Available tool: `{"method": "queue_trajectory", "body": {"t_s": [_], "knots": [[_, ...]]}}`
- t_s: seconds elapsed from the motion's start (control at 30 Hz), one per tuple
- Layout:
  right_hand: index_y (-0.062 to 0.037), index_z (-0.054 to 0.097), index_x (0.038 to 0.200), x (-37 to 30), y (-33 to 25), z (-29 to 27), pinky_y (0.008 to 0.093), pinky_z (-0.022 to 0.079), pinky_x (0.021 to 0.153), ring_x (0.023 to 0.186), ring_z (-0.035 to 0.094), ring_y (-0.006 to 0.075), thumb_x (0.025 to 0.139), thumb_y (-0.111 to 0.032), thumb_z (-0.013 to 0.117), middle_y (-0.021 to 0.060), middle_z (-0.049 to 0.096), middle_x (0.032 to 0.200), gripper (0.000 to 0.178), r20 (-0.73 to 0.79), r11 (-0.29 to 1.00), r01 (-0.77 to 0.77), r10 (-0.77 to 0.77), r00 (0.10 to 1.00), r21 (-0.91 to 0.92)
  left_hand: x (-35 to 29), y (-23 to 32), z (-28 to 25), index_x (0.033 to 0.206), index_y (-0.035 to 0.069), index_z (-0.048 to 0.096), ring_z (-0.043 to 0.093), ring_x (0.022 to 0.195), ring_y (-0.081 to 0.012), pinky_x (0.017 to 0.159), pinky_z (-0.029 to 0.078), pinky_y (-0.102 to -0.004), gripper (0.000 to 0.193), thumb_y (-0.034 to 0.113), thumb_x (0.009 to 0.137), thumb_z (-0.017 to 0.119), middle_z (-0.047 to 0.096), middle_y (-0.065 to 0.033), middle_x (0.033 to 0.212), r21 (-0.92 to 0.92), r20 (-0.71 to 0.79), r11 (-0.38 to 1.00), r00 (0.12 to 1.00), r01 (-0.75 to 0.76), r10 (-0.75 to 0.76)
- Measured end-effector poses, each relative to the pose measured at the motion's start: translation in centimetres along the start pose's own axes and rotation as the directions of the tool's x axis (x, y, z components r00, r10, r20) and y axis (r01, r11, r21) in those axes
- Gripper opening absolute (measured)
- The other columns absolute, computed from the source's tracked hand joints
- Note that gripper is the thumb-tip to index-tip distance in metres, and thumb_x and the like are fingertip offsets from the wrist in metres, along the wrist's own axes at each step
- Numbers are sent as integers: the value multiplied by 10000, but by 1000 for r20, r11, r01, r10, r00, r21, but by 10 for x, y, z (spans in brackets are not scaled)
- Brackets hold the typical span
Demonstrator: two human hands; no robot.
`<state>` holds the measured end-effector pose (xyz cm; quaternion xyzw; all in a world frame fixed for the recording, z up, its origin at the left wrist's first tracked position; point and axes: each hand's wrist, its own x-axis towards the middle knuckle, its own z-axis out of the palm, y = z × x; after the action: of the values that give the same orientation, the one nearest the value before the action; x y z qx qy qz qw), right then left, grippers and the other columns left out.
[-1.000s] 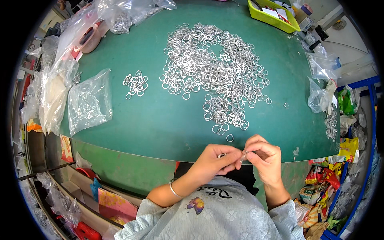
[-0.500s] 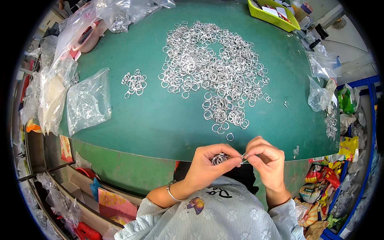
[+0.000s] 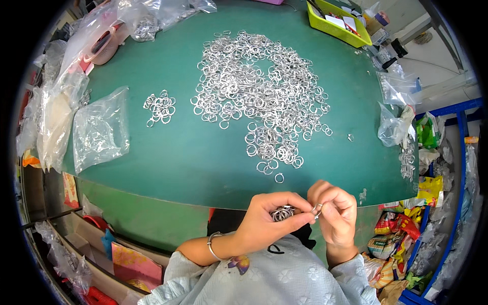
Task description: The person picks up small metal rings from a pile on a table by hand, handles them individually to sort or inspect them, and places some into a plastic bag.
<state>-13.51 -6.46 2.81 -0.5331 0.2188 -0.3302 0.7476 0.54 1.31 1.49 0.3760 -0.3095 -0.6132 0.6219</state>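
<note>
At the table's front edge my left hand [image 3: 272,218] is closed round a bunch of silver rings [image 3: 282,213]. Its thumb and forefinger reach toward one small silver ring [image 3: 317,209], which the fingers of my right hand [image 3: 334,211] pinch from the other side. Part of that ring is hidden by the fingertips. Beyond my hands, a large pile of silver rings [image 3: 244,81] is spread over the green table [image 3: 178,162]. One ring [image 3: 279,178] lies apart at the pile's near end. A smaller heap of rings [image 3: 161,108] sits to the left.
A clear plastic bag [image 3: 101,132] lies at the table's left, with a pink basket [image 3: 104,48] behind it. A yellow-green tray [image 3: 339,25] stands at the back right. Plastic bags [image 3: 394,127] line the right edge, beside a blue shelf frame [image 3: 461,132].
The view has shifted, so the table's things appear slightly further left. My right fingers have turned the pinched ring, and it shows more clearly between the hands.
</note>
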Motion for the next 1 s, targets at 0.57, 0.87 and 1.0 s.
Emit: {"method": "queue_trajectory", "body": {"t_s": [0.57,0.87,1.0], "knots": [[6,508,746,-1,-8,3,280,368,640,708,460,169,835,-94,495,90,519,718,134,-22,1000,3,-3,1000,1,3,2,5,836,-30,581,607,750,-140,679,473,-245,70,14,782,592,623,-102,809,-27,64,999,997,36,-34],[26,532,772,0,-7,1,280,377,684,737,463,158,823,-63,516,92,509,788,104,-40,985,10,-17,999,-173,2,-1,1,1009,-24,511,452,551,-71,441,326,-163,204,113,858,509,598,-93,775,-247,56,957,988,154,-145],[28,557,791,0,3,-8,266,386,719,795,459,143,812,-44,530,90,479,882,80,13,940,-45,53,999,-339,0,-21,-14,1036,-31,520,449,567,-81,395,284,-168,390,313,920,378,593,-135,788,-340,71,894,956,292,-286]]}}
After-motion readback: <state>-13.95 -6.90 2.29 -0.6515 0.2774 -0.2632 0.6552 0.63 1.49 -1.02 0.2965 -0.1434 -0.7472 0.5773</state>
